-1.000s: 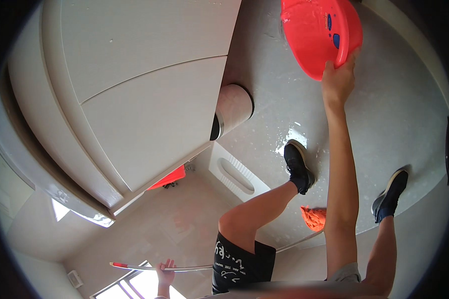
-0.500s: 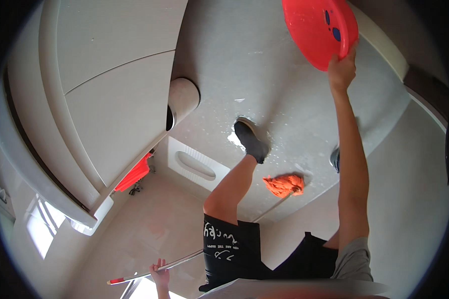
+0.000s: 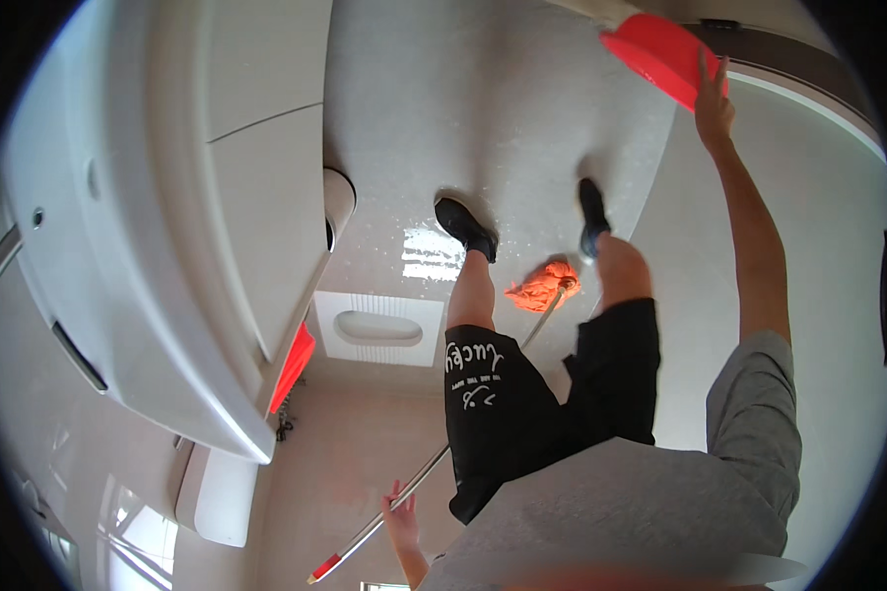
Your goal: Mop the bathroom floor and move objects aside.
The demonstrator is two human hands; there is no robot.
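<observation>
The thin metal handle of a mop (image 3: 430, 464) passes through my left hand (image 3: 401, 517), low in the picture, with the fingers curled about it. The handle has a red end piece near the lower edge. Its orange head (image 3: 540, 288) lies on the floor by my feet. At the upper right, my right hand (image 3: 715, 108) grips the rim of a red plastic basin (image 3: 660, 54). The basin is tilted and raised at arm's length, near the wall. Its inside is mostly turned from view.
A white squat toilet (image 3: 426, 330) is set in the floor left of my feet. Wet spots shine on the grey floor (image 3: 432, 254). Along the left stand a white washbasin (image 3: 148, 325) and cabinet (image 3: 266, 187), with a cylindrical bin (image 3: 340, 197) and a red object (image 3: 293, 369) beside it.
My right hand has swung the basin outward to the right and turned it. My view has shifted, and both feet now show fully. The mop handle stands at a steeper slant in my left hand.
</observation>
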